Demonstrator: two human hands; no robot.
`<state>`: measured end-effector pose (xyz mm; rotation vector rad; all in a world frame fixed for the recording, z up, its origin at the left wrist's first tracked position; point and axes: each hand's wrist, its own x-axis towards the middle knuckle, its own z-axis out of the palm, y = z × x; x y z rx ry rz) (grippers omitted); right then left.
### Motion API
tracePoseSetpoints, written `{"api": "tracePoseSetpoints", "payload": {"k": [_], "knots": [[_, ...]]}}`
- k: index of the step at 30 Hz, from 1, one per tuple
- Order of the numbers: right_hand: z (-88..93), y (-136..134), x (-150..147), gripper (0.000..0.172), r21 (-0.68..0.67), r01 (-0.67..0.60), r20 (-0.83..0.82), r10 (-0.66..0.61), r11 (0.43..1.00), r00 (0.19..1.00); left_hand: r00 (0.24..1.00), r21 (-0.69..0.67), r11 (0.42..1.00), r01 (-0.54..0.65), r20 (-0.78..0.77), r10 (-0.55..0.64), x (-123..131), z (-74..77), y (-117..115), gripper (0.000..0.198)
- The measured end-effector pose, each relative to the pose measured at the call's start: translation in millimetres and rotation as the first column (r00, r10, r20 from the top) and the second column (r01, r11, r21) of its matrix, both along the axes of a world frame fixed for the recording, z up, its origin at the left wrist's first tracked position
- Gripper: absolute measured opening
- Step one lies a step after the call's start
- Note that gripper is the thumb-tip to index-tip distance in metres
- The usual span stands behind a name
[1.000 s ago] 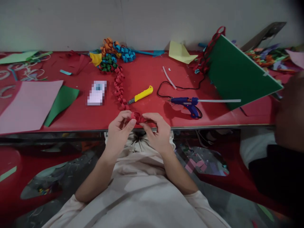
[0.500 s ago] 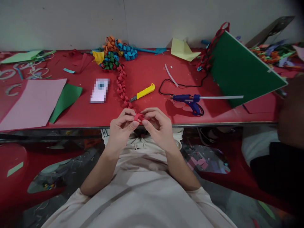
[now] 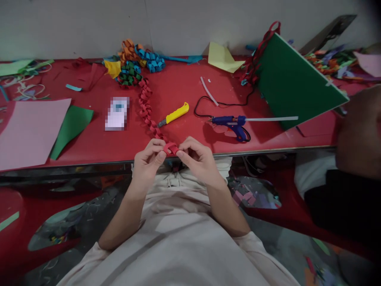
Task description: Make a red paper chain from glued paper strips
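A red paper chain (image 3: 145, 104) runs down the red table toward me from a bundle of orange, green and blue paper loops (image 3: 131, 59). Its near end is a red paper loop (image 3: 171, 148) above the table's front edge. My left hand (image 3: 148, 163) pinches the loop's left side between thumb and fingers. On the right side, my right hand (image 3: 199, 161) pinches it the same way. Just beyond my hands lies a yellow cutter (image 3: 177, 113), its tip beside the chain. To the right, a blue glue gun (image 3: 230, 122) rests on the table with a clear stick in its back.
A phone (image 3: 117, 113), a green sheet (image 3: 73, 129) and a pink sheet (image 3: 32, 131) lie left. A green board (image 3: 297, 83) leans at the right, near a person's arm (image 3: 358, 131). A loose glue stick (image 3: 209, 91) and black cord lie behind the gun.
The view has shifted slightly, so the table's items appear further left. Both hands still hold the red loop, which now shows more openly between slightly more separated fingertips.
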<state>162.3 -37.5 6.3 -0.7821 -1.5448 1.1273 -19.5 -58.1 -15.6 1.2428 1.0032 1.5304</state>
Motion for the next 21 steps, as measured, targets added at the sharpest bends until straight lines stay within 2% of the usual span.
{"api": "tracePoseSetpoints", "payload": {"k": [6, 11, 14, 17, 21], "knots": [[-1.0, -3, -3, 0.026, -0.003, -0.003, -0.018, 0.003, 1.000, 1.000, 1.000, 0.017, 1.000, 0.004, 0.023, -0.005, -3, -6.7, 0, 0.017], [-6.5, -1, -5, 0.029, -0.111, -0.097, -0.125, 0.082, 0.989, 0.989, 0.997, 0.031, 0.999, -0.011, 0.079, 0.008, -2, -4.6, -1, 0.008], [-7.3, -1, -4, 0.029, -0.185, -0.114, -0.182, 0.080, 0.976, 0.980, 0.996, 0.042, 0.999, -0.016, 0.090, 0.012, 1, -2.2, -1, 0.008], [-8.9, -5, -6, 0.023, -0.212, -0.080, -0.201, 0.037, 0.974, 0.979, 0.998, 0.049, 0.998, -0.031, 0.060, 0.028, 3, -0.4, -1, 0.008], [-14.1, -9, -7, 0.020, -0.090, 0.062, -0.137, -0.074, 0.994, 0.988, 0.999, 0.080, 0.996, -0.032, -0.017, 0.033, 6, 1.4, -1, 0.006]]}}
